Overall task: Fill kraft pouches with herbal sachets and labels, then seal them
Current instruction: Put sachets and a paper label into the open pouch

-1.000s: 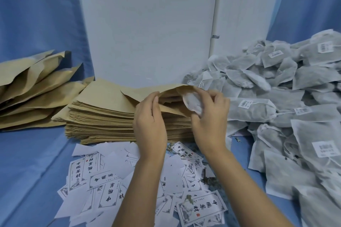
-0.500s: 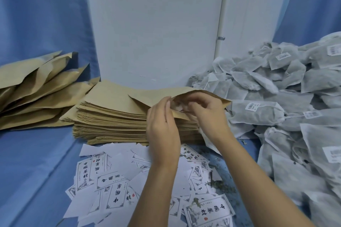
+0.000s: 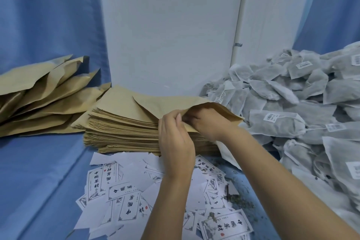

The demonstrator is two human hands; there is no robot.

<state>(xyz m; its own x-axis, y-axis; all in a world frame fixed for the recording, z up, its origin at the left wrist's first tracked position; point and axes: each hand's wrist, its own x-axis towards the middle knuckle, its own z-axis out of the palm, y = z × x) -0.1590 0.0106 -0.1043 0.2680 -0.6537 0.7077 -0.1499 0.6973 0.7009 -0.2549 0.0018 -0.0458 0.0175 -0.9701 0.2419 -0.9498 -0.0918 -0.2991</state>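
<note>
A thick stack of flat kraft pouches [image 3: 124,132] lies in the middle. The top pouch [image 3: 165,104] is lifted open at its right end. My left hand [image 3: 175,138] pinches the lower lip of its mouth. My right hand [image 3: 210,122] reaches into the mouth, fingers hidden inside; the white sachet it carried is out of sight in the pouch. White printed labels [image 3: 124,200] are scattered in front of the stack. A heap of grey-white herbal sachets [image 3: 292,107] fills the right side.
A loose pile of kraft pouches [image 3: 39,95] leans at the left on the blue cloth [image 3: 39,171]. A white panel [image 3: 171,31] stands behind the stack. Dried herb crumbs [image 3: 239,200] lie among the labels at the lower right.
My right hand has pushed the white sachet from the pouch mouth down into the pouch, and it is no longer visible. My left hand has kept hold of the pouch's edge.
</note>
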